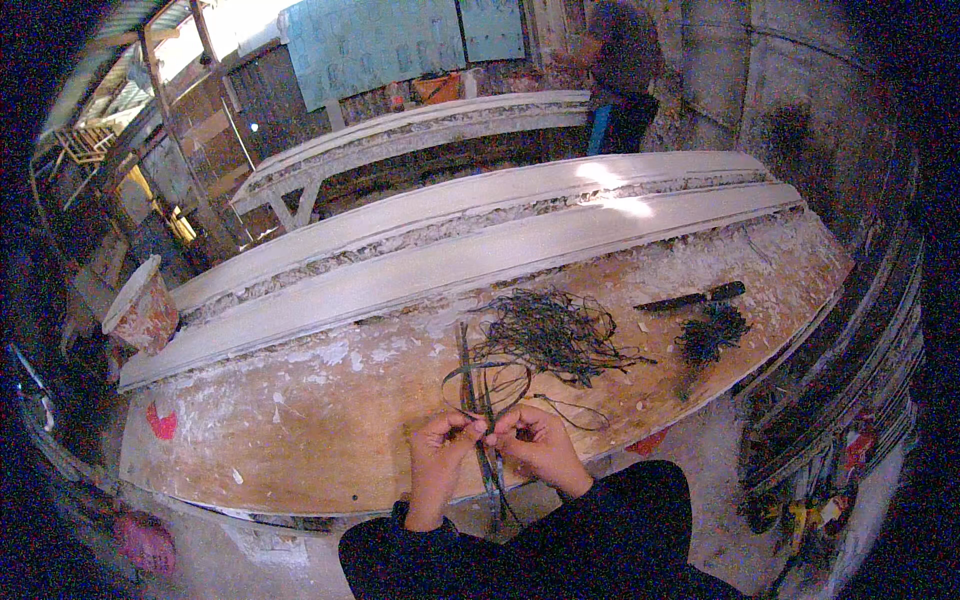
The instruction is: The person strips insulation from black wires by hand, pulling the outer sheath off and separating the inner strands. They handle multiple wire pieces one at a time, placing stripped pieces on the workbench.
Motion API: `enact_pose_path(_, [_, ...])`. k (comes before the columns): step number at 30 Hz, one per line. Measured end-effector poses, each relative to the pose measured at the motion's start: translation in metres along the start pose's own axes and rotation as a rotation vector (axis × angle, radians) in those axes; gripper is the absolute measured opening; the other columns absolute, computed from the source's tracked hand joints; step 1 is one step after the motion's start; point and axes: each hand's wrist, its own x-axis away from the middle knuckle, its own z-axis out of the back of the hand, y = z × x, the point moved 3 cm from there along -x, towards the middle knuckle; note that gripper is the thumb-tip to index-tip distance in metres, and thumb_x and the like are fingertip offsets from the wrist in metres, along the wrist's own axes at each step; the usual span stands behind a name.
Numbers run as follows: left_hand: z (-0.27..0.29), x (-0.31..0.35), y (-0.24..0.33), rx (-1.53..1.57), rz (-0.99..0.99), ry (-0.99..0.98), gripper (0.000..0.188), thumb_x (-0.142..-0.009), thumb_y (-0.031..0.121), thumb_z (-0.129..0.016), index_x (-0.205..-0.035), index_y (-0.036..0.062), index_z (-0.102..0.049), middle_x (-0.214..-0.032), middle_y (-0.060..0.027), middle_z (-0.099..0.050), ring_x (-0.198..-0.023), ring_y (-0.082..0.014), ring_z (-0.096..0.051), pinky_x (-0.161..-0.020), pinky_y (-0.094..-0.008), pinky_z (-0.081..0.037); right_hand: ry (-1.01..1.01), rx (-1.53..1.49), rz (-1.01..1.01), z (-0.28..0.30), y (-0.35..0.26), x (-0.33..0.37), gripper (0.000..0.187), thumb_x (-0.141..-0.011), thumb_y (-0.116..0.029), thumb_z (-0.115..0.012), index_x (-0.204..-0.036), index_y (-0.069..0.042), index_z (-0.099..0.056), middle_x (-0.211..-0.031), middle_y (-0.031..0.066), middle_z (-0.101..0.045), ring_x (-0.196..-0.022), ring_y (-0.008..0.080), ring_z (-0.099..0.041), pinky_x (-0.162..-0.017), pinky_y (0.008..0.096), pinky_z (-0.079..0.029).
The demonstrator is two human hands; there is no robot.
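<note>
Close together at the near edge of the wooden table [300, 430], my left hand [438, 455] and my right hand [545, 448] are both closed in a pinch. Between their fingertips is a thin dark cord [527, 380], looped up and around a bundle of long dark strips [465, 365]. The strips lie lengthwise away from me, with their near ends hanging past the table edge. Whether the cord is knotted cannot be made out. Just beyond my hands spreads a tangled pile of dark cords [560, 335]. Farther right are a dark-handled knife [690, 297] and a small dark clump of cords [712, 332].
Two long white moulded strips [440, 250] run along the table's far side. A plaster-stained bucket [145, 305] stands at their left end. Behind is a long white bench [420, 125], with another person [622, 80] at its right end. Long rails [850, 350] stack at right.
</note>
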Motion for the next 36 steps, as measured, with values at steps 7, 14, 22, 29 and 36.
enact_pose_path(7, [0.001, 0.002, 0.0, 0.011, 0.042, -0.021, 0.004, -0.075, 0.005, -0.058, -0.074, 0.0015, -0.058, -0.073, -0.0015, -0.056, -0.067, -0.0085, -0.05, -0.062, -0.0214, -0.04, -0.094, 0.071, -0.122, 0.003, 0.005, 0.004, 0.007, -0.074, -0.007, -0.062, -0.076, -0.005, -0.055, -0.067, -0.0026, -0.055, -0.052, 0.0016, -0.046, -0.044, 0.0169, -0.034])
enact_pose_path(14, [0.053, -0.005, -0.003, 0.361, -0.059, 0.157, 0.009, -0.072, 0.008, -0.058, -0.079, 0.0037, -0.055, -0.072, -0.001, -0.053, -0.068, -0.0102, -0.049, -0.062, -0.0238, -0.04, -0.242, 0.048, -0.007, -0.003, 0.009, 0.004, 0.006, -0.072, -0.002, -0.06, -0.076, -0.003, -0.056, -0.07, 0.0006, -0.054, -0.064, 0.0053, -0.049, -0.058, 0.0195, -0.039])
enact_pose_path(22, [0.078, -0.006, -0.004, 0.428, -0.176, 0.316, 0.011, -0.073, 0.011, -0.057, -0.081, 0.0045, -0.055, -0.072, -0.0013, -0.052, -0.066, -0.0119, -0.049, -0.061, -0.0244, -0.04, -0.31, 0.148, -0.039, -0.007, 0.003, 0.004, 0.008, -0.071, -0.001, -0.06, -0.078, -0.002, -0.057, -0.072, 0.0009, -0.055, -0.068, 0.0066, -0.051, -0.064, 0.0201, -0.041])
enact_pose_path(29, [0.068, -0.004, 0.015, 0.609, -0.16, 0.263, 0.02, -0.075, 0.017, -0.058, -0.09, 0.0054, -0.054, -0.081, -0.0023, -0.054, -0.072, -0.0125, -0.05, -0.062, -0.0261, -0.042, -0.235, 0.059, -0.03, -0.005, -0.002, 0.004, 0.012, -0.07, -0.002, -0.064, -0.08, -0.003, -0.057, -0.072, -0.0004, -0.055, -0.068, 0.0058, -0.051, -0.063, 0.0193, -0.041])
enact_pose_path(36, [0.035, 0.0, 0.017, 0.395, 0.025, 0.041, 0.032, -0.078, 0.021, -0.058, -0.104, 0.0036, -0.051, -0.089, -0.0028, -0.056, -0.077, -0.0125, -0.053, -0.067, -0.0255, -0.045, 0.023, 0.008, -0.048, 0.001, 0.004, 0.001, 0.015, -0.068, -0.001, -0.066, -0.077, -0.005, -0.055, -0.072, -0.0012, -0.055, -0.064, 0.0056, -0.05, -0.057, 0.0187, -0.04])
